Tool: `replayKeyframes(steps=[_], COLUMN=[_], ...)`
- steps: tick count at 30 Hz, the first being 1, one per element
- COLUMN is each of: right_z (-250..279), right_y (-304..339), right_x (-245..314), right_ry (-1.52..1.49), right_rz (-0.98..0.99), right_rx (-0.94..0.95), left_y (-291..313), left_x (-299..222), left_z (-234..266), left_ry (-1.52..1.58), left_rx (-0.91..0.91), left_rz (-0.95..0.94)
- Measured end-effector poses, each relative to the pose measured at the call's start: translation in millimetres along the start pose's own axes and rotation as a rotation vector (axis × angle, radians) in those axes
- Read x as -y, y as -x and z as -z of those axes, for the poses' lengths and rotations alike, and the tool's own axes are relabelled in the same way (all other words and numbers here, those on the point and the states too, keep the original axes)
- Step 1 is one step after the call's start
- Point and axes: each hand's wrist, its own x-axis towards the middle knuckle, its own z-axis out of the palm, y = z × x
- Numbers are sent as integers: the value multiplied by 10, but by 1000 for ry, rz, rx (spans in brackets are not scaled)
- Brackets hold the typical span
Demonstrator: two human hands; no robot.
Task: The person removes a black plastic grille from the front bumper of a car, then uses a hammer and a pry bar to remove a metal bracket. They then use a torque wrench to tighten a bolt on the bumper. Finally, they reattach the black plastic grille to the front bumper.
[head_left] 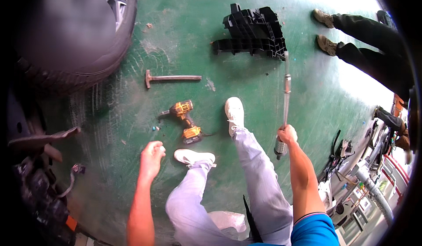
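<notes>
My right hand (pixel 288 134) is wrapped round a long silvery metal rod tool (pixel 286 100). It has a ribbed cylindrical part at its near end and a collar partway along; its far end looks smeared and reaches the black plastic part. My left hand (pixel 152 158) hangs over the floor with its fingers curled; whatever they may hold is too small to make out. Nearest to it lies a yellow and black cordless impact wrench (pixel 185 120). Farther off, a hammer (pixel 173 78) rests on the floor. The black ribbed plastic car part (pixel 252 32) lies at the far middle.
A car wheel (pixel 121 30) stands at the far left, with torn car parts (pixel 39 189) below it. Another person's legs (pixel 369 43) are at the far right. Loose parts (pixel 338 156) and a metal pipe frame (pixel 373 189) line the right side. The green floor (pixel 237 184) is scuffed.
</notes>
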Motion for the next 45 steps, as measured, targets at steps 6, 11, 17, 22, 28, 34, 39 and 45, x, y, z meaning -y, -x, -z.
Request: replayKeyframes(steps=[6,11,17,22,28,34,39,45], right_z=[-280,-298,-238,150,1365,1680,1590,1338], right_y=[-1030,-2086,-2633,-2383,-1963,-1736,-1820,-1302], right_x=[-378,-430,44,573,2049,3560,3473,3405], right_ry=[-185,-399,-405,-14,-415,324,-50,244], right_rz=[-213,-161,-414,-262,684,860,1098,912], right_rx=[-53,90,-134,-241,-911,-391,-224,-426], left_y=[-1461,-2316,-2591,-2223,-1749,-1488,-1235,-1148], left_x=[-75,-322,-153,359,590,573,365,210], left_z=[-254,-33,298,394,368,352,339,316], left_ry=[-200,-250,-308,-347,-412,-468,-453,-406], left_rx=[19,-14,-122,-238,-204,-292,-339,-253], left_rz=[-224,-354,-373,-374,-226,-347,-349,-469])
